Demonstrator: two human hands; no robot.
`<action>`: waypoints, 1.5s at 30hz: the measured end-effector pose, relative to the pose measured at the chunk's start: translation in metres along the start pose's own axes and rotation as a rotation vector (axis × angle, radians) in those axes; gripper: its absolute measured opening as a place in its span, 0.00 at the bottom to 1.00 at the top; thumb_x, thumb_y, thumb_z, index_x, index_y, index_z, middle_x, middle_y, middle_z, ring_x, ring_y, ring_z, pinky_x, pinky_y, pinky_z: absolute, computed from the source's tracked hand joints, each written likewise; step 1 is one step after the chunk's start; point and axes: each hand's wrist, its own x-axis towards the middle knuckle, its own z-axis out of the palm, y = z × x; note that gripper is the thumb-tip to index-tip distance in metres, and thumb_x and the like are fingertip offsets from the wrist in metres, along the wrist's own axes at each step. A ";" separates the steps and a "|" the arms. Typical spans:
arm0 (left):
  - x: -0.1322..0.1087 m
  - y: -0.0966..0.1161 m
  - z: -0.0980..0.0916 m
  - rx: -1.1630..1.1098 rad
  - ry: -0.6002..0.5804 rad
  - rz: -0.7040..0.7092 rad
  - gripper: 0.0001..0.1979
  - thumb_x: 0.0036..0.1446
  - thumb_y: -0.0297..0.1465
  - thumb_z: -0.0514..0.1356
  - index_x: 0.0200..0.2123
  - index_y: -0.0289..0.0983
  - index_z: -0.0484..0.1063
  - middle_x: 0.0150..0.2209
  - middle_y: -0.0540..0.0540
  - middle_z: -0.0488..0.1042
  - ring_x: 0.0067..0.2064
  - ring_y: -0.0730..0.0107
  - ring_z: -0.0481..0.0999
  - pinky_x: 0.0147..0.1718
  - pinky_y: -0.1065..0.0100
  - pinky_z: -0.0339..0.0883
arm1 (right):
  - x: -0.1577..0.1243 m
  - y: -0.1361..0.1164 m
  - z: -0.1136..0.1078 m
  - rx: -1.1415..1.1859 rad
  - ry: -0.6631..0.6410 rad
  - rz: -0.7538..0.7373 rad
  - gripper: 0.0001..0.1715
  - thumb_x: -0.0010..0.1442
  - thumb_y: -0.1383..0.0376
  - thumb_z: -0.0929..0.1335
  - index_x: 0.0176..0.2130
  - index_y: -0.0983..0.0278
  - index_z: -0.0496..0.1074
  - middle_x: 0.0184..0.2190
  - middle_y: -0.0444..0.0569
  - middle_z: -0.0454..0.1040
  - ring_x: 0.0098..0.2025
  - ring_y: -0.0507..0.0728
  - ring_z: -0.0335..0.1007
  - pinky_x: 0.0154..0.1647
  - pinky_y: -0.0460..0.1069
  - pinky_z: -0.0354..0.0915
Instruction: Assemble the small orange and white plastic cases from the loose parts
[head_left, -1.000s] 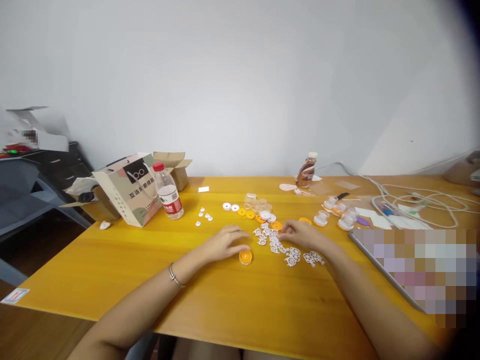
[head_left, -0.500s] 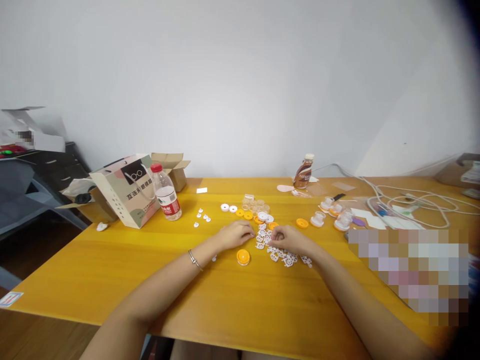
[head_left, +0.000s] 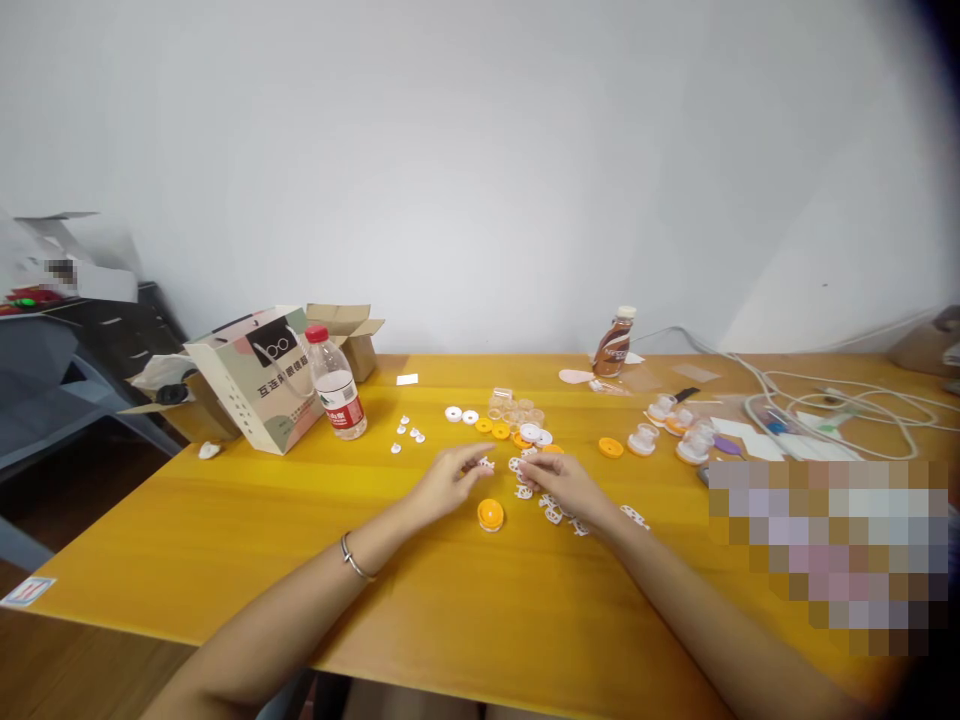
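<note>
In the head view, my left hand (head_left: 448,485) is closed in a pinch, and a small white plastic openwork piece (head_left: 487,464) shows between its thumb and fingers. Facing it, my right hand (head_left: 566,485) pinches another white openwork piece (head_left: 515,465) at its fingertips. Under and around the right hand lies a loose pile of similar white pieces (head_left: 553,515), partly hidden by that hand. A round orange cup-like part (head_left: 490,514) with a white base stands on the table just in front of the hands.
Behind the hands are white discs (head_left: 454,413), yellow rings (head_left: 500,430) and clear plastic cups (head_left: 517,410). Small white parts (head_left: 403,430) lie left. A water bottle (head_left: 337,385), paper bag (head_left: 262,385), brown bottle (head_left: 615,343), clear-topped orange parts (head_left: 695,442) and white cables (head_left: 757,390) surround the area.
My left hand has drawn back slightly left and opened its pinch wider, the white piece now visible in it. My right hand has lifted a white piece from the pile toward the left hand.
</note>
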 end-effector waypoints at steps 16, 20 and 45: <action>-0.004 -0.001 0.006 0.251 0.024 0.307 0.17 0.57 0.28 0.50 0.50 0.37 0.62 0.37 0.44 0.69 0.38 0.72 0.69 0.39 0.69 0.64 | -0.013 -0.011 0.016 0.214 -0.134 0.062 0.15 0.47 0.55 0.68 0.25 0.66 0.72 0.21 0.44 0.69 0.23 0.48 0.61 0.26 0.44 0.55; -0.004 -0.005 0.002 0.340 0.048 0.308 0.14 0.57 0.31 0.51 0.47 0.35 0.62 0.35 0.45 0.71 0.35 0.72 0.70 0.36 0.69 0.66 | -0.013 -0.010 0.015 0.256 -0.131 0.082 0.15 0.46 0.56 0.69 0.24 0.67 0.71 0.21 0.44 0.69 0.23 0.47 0.60 0.25 0.44 0.53; -0.001 0.009 0.001 0.336 -0.029 0.383 0.11 0.57 0.32 0.51 0.41 0.36 0.68 0.36 0.44 0.72 0.38 0.69 0.70 0.38 0.67 0.63 | -0.015 -0.011 0.017 0.199 -0.084 0.073 0.15 0.44 0.55 0.69 0.27 0.65 0.73 0.17 0.41 0.63 0.20 0.47 0.53 0.20 0.44 0.47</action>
